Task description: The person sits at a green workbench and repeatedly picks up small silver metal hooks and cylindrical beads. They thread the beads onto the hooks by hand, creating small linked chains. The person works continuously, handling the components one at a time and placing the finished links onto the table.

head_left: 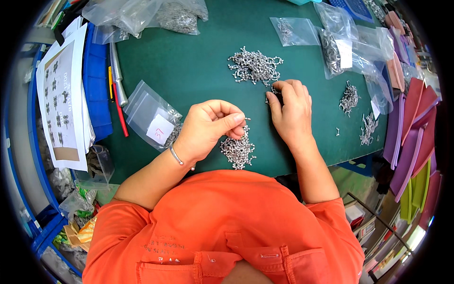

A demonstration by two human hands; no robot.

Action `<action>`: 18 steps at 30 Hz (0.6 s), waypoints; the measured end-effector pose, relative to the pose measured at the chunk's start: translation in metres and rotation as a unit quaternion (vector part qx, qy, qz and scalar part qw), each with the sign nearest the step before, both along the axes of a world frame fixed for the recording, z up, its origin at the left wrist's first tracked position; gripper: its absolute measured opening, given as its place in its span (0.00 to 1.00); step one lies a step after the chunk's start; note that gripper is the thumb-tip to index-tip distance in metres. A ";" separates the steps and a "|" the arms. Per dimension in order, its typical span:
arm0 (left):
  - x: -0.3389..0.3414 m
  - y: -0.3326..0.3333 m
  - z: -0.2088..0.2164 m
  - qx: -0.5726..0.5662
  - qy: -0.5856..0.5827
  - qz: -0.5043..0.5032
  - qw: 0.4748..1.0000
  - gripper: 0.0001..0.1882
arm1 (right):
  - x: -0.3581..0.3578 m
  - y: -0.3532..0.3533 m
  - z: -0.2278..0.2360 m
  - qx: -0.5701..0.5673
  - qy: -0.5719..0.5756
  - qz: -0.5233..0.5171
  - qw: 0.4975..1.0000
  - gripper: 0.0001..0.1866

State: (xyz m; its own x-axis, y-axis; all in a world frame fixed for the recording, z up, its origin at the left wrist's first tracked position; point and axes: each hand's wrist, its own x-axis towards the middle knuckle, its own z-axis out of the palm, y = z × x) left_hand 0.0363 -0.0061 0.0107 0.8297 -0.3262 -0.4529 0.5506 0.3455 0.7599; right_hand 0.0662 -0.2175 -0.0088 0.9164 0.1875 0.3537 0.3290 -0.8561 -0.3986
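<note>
Pinching, left hand [210, 124]: thumb and forefinger together, clamped on a small metal piece [247, 118] over the near pile [238, 150]. Right hand [292, 106] is down at the lower edge of the far pile [255, 66], beside loose bits; cannot tell whether its grip is closed on one. Both piles lie on the green surface [189, 66], probably so each hand has parts within short reach; the fingertip hold likely suits pieces this small. A grey heap [349, 98] and a paler heap [369, 128] lie apart at right, perhaps to keep kinds separate.

Containers: labelled clear bag [144, 102] left of the left hand, grey parts gathered low; big bag [177, 19] at far left, well filled with metal; flat bag [300, 35], a few pieces; blue tray [97, 90], contents not visible.
</note>
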 end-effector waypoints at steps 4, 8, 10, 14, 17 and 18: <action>-0.005 -0.003 -0.005 0.027 -0.066 0.029 0.997 0.06 | 0.003 0.000 -0.004 0.012 0.012 0.028 0.999 0.08; -0.005 -0.005 0.000 0.014 -0.073 0.029 0.997 0.06 | 0.000 -0.002 -0.007 0.020 0.013 0.037 0.999 0.08; -0.004 -0.002 0.000 0.011 -0.039 0.015 0.999 0.06 | -0.002 -0.003 -0.006 0.038 0.020 0.039 0.998 0.08; 0.000 0.002 0.000 -0.044 0.032 0.008 0.998 0.07 | -0.004 -0.006 -0.002 0.054 0.036 0.050 0.997 0.08; -0.004 -0.003 0.002 0.024 -0.045 0.013 0.999 0.11 | -0.005 -0.009 -0.004 0.049 0.023 0.059 0.997 0.08; -0.007 -0.005 0.001 0.047 -0.098 0.022 0.994 0.12 | -0.005 -0.009 -0.005 0.049 0.015 0.061 0.997 0.08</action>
State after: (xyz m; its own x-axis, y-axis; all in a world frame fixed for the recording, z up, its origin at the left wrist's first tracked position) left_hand 0.0291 -0.0113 0.0116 0.9173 -0.2522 -0.3080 0.3750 0.2882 0.8811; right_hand 0.0613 -0.2264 -0.0133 0.8997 0.2639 0.3477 0.4143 -0.7674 -0.4894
